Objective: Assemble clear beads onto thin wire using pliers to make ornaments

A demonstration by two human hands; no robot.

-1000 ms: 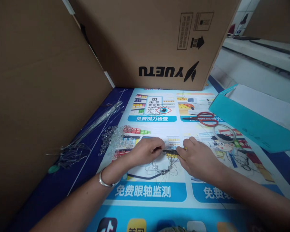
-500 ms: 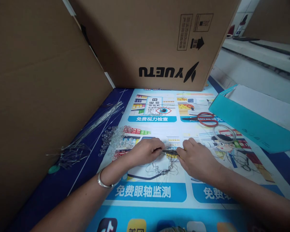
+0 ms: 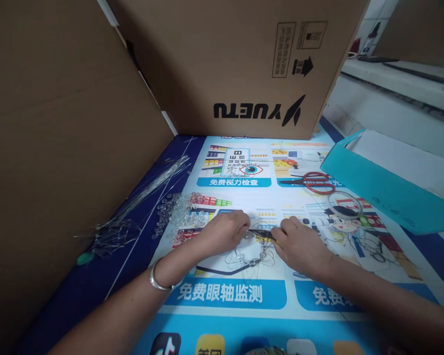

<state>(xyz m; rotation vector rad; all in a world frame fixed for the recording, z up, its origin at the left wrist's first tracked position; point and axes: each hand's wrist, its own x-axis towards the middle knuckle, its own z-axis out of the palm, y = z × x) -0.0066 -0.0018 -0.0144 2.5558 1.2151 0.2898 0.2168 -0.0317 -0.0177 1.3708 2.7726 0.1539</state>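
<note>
Toward the desk's (image 3: pixel 207 323) near edge, our right hand (image 3: pixel 299 242) clasps pliers (image 3: pixel 262 233); our left hand (image 3: pixel 226 231) pinches the beaded loop (image 3: pixel 252 263).

A worktop (image 3: pixel 129 259) spread with a printed blue-and-white sheet (image 3: pixel 214 320) carries a scatter of clear beads (image 3: pixel 181 212) on the left, beside a long bundle of silvery wires (image 3: pixel 159 182). At center, a loop of beads (image 3: pixel 252 263) bristles with thin wire ends; how fully it rests on the sheet cannot be told. Red-handled scissors (image 3: pixel 318 182) lie at right, blades pointing left, near a pale ring (image 3: pixel 346 217) and a teal box (image 3: pixel 377 192). Brown cardboard (image 3: pixel 244 59) stands along the back and left.
</note>
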